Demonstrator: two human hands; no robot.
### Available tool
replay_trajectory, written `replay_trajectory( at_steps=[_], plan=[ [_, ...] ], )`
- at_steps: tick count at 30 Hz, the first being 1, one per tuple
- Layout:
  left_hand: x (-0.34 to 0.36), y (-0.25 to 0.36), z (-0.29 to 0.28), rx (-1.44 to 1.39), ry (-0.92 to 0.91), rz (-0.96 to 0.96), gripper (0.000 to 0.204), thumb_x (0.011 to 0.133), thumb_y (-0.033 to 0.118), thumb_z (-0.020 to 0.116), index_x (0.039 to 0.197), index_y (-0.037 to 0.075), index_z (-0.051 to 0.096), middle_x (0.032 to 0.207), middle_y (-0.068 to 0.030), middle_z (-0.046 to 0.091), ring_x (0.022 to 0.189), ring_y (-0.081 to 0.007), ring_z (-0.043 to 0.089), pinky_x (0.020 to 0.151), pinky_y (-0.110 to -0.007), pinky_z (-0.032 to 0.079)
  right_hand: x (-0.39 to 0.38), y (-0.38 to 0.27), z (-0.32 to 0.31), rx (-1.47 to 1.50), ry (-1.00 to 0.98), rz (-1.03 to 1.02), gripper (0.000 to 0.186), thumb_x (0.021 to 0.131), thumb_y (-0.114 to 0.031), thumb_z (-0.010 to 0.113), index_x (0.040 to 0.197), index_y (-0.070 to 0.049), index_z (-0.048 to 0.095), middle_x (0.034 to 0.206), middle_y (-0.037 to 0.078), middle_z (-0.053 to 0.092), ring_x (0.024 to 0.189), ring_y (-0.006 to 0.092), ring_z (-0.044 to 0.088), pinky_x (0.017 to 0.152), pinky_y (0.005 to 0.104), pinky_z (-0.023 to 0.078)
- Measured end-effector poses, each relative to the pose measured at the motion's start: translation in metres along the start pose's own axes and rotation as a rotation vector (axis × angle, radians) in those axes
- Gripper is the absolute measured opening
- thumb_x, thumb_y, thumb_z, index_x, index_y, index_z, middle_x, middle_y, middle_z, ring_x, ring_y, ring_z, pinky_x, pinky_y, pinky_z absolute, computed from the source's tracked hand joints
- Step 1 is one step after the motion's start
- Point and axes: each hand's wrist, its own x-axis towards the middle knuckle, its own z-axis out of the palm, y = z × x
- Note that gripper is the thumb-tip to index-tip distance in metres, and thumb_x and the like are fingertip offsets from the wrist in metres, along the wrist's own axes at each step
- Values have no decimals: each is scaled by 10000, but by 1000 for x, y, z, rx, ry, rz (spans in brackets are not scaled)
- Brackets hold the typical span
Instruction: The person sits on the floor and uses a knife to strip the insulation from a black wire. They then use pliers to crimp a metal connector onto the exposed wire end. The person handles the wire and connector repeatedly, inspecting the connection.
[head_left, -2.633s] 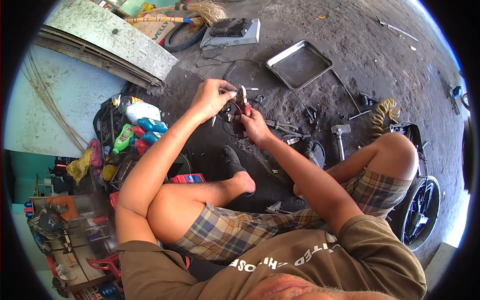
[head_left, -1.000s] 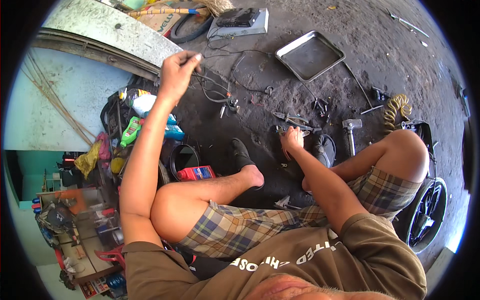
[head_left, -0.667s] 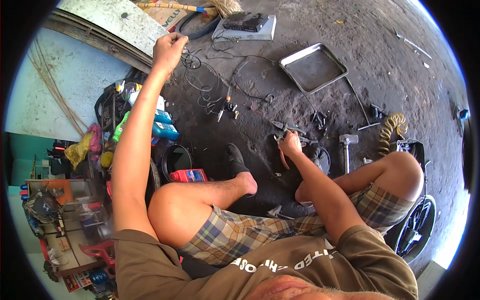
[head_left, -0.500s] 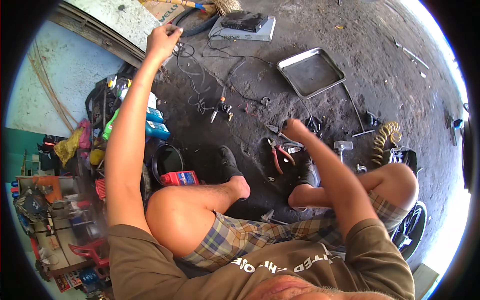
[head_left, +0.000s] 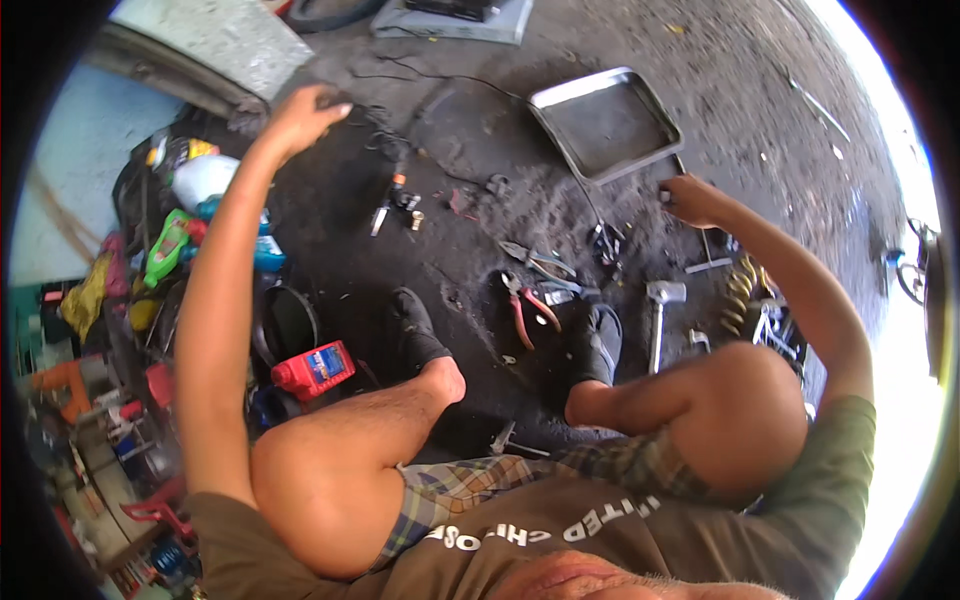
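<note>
A: Hands first. Left hand (head_left: 305, 115) is stretched far out, fingers curled down over a tangle of dark cable (head_left: 385, 120) on the floor; blur hides whether it actually pinches a strand, so its grip can't be told.

B: Right hand (head_left: 690, 198)?

A: Closed round something small and dark, just beside the near corner of the metal tray (head_left: 605, 125). The object is mostly covered by the fingers; can't name it.

B: Surroundings?

A: Red-handled pliers (head_left: 525, 310) lie on the floor between the two black-socked feet, a hammer (head_left: 660, 320) just right of them. Red oil can (head_left: 312, 370) sits by the left knee. Yellow coil spring (head_left: 742, 295) is partly hidden behind the right forearm. Grey flat box (head_left: 450, 18) is cut off at the top edge. Clutter of bottles (head_left: 180, 230) at far left is smeared by the lens.
</note>
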Motion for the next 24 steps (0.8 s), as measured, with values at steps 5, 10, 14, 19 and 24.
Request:
replay_trajectory(
  at_steps=[5,10,14,19,24],
  plan=[
    [-84,12,38,135,-320,117,543,974,261,750,1428,-1,609,1349,-194,706,1005,-211,744,911,-369,576,24,-11,132,319,192,144,409,946,-349,747,1127,14,697,1019,285,744,1008,433,733,886,518,590],
    [-167,24,58,-39,-576,-21,519,963,164,737,1438,5,600,1318,-167,723,1009,-192,745,934,-351,571,27,-67,202,421,419,396,641,928,-399,786,1396,-40,535,1255,309,650,1246,470,629,1021,506,541],
    [-190,17,95,-52,-576,1,456,965,136,736,1390,0,643,1245,-165,753,1057,-223,748,957,-358,579,42,-80,206,506,439,425,577,938,-345,764,1394,-56,560,1235,315,626,1255,484,606,1023,522,525],
    [-184,13,181,-410,-507,30,400,999,119,710,1374,-8,657,1219,-162,762,1061,-198,743,939,-338,585,53,-51,221,569,498,452,355,975,-248,703,1276,-62,673,1173,308,671,1168,485,650,976,515,538],
    [-199,17,219,-729,-622,-27,342,1028,124,687,1338,-21,678,1140,-129,780,1022,-173,741,898,-303,582,58,-29,213,781,547,429,359,938,-218,726,1259,-63,680,1186,249,726,1132,441,692,985,444,555]
  ],
)
